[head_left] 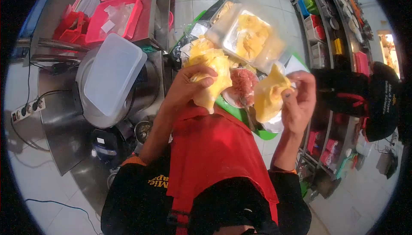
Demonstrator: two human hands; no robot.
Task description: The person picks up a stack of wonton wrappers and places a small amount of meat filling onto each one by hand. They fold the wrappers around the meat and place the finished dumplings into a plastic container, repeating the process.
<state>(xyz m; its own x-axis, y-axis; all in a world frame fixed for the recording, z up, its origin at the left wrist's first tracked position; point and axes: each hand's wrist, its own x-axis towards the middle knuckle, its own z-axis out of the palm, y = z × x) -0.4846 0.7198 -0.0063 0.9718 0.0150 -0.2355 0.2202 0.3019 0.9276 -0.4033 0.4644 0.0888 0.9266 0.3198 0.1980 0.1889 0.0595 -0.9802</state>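
Thin yellow sheets (218,77) are gripped in my left hand (195,81), its thumb and fingers pressed together on them. My right hand (300,100) pinches another floppy yellow piece (269,95) between thumb and fingers. Between the hands lies a round plate of pinkish minced filling (241,84), with a fork or spoon (248,111) resting in it. Beyond it, a clear plastic container (235,42) holds more yellow sheets (253,33). Further yellow sheets sit behind my left hand. A green board (267,135) shows under the plate.
On the left, a translucent lid (115,74) rests on a metal appliance near pink baskets (128,18). A small metal bowl (143,130) is lower left. Shelving (330,37) with containers runs along the right, beside a person in dark clothing (382,102).
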